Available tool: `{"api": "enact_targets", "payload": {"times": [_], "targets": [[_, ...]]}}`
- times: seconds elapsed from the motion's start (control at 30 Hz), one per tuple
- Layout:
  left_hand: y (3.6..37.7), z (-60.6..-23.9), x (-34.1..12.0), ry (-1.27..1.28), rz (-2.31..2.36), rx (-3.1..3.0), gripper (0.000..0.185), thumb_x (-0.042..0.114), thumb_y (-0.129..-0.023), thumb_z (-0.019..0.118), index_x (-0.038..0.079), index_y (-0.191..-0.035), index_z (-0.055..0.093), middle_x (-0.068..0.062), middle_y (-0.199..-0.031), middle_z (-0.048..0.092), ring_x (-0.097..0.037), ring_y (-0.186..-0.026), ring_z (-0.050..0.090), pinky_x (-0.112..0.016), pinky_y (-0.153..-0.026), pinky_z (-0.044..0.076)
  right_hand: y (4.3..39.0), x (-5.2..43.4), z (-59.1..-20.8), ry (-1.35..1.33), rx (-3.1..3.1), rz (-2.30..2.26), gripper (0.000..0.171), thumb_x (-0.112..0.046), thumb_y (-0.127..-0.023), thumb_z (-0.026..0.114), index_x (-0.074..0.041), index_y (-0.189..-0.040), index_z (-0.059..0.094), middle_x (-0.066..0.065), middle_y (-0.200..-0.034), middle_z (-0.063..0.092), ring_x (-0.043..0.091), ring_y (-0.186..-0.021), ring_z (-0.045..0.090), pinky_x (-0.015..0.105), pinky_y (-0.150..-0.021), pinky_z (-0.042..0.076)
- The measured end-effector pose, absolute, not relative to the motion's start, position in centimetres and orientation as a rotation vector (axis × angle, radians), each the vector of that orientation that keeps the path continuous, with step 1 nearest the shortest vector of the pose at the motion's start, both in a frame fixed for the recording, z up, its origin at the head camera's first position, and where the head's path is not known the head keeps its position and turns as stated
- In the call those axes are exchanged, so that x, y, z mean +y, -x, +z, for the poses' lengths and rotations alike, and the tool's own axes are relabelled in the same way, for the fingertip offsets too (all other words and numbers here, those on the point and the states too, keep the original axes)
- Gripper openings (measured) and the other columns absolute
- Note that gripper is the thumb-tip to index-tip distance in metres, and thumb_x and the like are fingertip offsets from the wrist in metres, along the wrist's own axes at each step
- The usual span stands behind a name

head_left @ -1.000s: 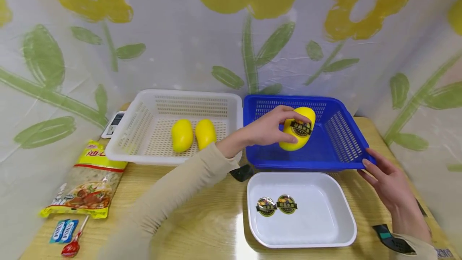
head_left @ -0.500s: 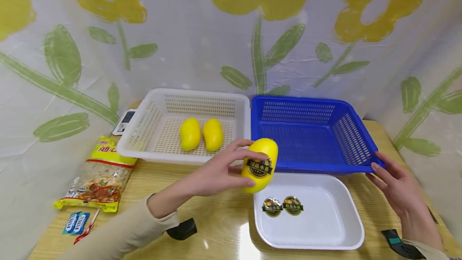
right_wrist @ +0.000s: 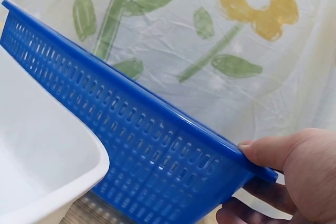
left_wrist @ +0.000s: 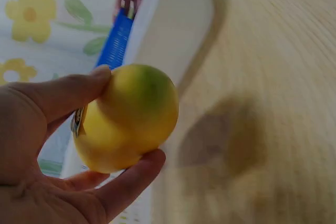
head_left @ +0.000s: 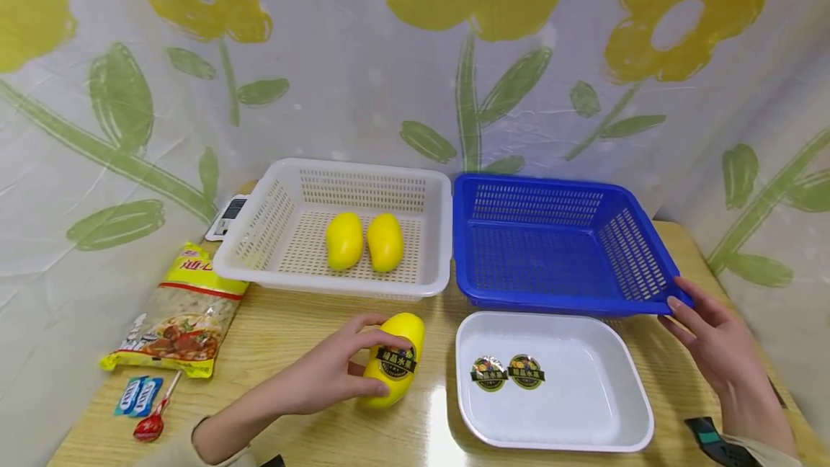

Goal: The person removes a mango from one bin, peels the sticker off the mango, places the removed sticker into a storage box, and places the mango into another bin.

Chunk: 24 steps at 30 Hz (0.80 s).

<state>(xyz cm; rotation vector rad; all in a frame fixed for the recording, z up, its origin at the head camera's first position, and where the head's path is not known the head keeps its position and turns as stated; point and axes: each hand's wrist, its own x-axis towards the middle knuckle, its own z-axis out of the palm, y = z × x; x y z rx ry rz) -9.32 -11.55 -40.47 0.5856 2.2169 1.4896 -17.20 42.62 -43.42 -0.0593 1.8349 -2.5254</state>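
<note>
My left hand [head_left: 387, 367] grips a yellow mango [head_left: 405, 328] bearing a dark round sticker [head_left: 397, 361], low over the wooden table [head_left: 305, 330] just left of the white tray [head_left: 583, 445]. In the left wrist view the thumb [left_wrist: 68, 90] and fingers wrap the mango [left_wrist: 134, 114]. My right hand [head_left: 689, 310] pinches the front right corner of the empty blue basket [head_left: 558, 305], thumb [right_wrist: 268, 150] on the rim [right_wrist: 157, 103] and fingers beneath. Two stickers [head_left: 508, 372] lie in the tray. Two bare mangoes [head_left: 364, 241] lie in the white basket [head_left: 324, 283].
A noodle packet [head_left: 171, 323], blue sachets [head_left: 135, 395] and a red lollipop [head_left: 150, 425] lie at the left front. A small scale [head_left: 227, 216] sits behind the white basket. A flowered curtain [head_left: 415, 56] closes off the back and sides.
My left hand carried the stickered mango out of the blue basket, toward me and down to the table left of the tray. The right hand stayed at the basket corner.
</note>
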Motion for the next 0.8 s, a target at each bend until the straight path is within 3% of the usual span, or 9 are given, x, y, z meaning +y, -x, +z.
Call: {"api": "enact_targets", "payload": {"times": [0.33, 0.57, 0.8], "targets": [[9.7, -44.0, -11.3, -0.539, 1.505, 2.262, 0.047, 0.01, -0.085, 0.076, 0.019, -0.128, 0.062, -0.021, -0.141, 0.032, -0.036, -0.117, 0.05, -0.03, -0.082, 0.057, 17.2, 42.4, -43.7, 0.034, 1.904, -2.479, 0.038, 0.001, -0.098, 0.053, -0.017, -0.13, 0.062, -0.007, -0.114, 0.064, 0.008, -0.094, 0.068, 0.023, -0.077, 0.056], [9.8, -44.8, -10.9, -0.48, 1.498, 2.342, 0.048, 0.016, -0.083, 0.079, 0.018, -0.127, 0.062, -0.027, -0.139, 0.03, -0.029, -0.1, 0.058, -0.028, -0.08, 0.054, 17.1, 42.5, -43.6, 0.004, 1.94, -2.454, 0.039, 0.0, -0.098, 0.055, -0.017, -0.133, 0.059, -0.009, -0.114, 0.063, 0.008, -0.093, 0.068, 0.022, -0.075, 0.057], [10.1, -45.1, -10.9, -0.455, 1.526, 2.33, 0.048, 0.018, -0.081, 0.081, 0.02, -0.124, 0.059, -0.026, -0.144, 0.022, -0.031, -0.105, 0.055, -0.034, -0.083, 0.054, 17.1, 42.6, -43.3, -0.004, 1.931, -2.464, 0.038, -0.001, -0.098, 0.055, -0.017, -0.132, 0.06, -0.008, -0.114, 0.063, 0.008, -0.093, 0.068, 0.023, -0.075, 0.057]]}}
